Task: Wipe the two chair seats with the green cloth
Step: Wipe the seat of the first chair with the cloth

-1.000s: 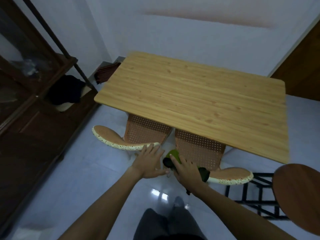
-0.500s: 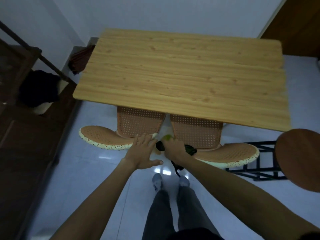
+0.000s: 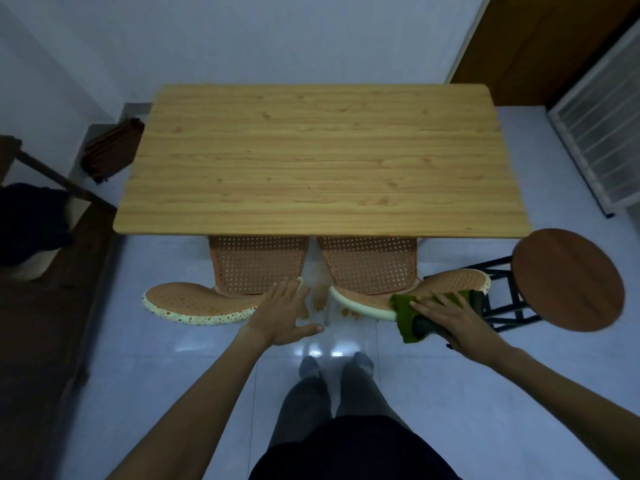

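Observation:
Two orange perforated plastic chairs are pushed under the wooden table (image 3: 311,161), the left chair (image 3: 256,265) and the right chair (image 3: 370,265) side by side. Each has a curved, cream-edged rim that sticks out toward me. My left hand (image 3: 284,313) rests flat with its fingers spread on the right end of the left chair's rim (image 3: 197,303). My right hand (image 3: 446,317) presses the green cloth (image 3: 405,317) onto the right chair's rim (image 3: 453,282). The cloth hangs over the rim's near edge. The table hides most of both seats.
A round brown stool (image 3: 568,282) on a black frame stands close to the right of the right chair. A dark wooden cabinet (image 3: 41,306) fills the left side. A dark red folded item (image 3: 114,150) lies left of the table, and a white rack (image 3: 595,133) stands far right.
My right hand has slid the green cloth to the right, from the gap between the chairs onto the right chair's rim. My left hand stays on the left chair's rim.

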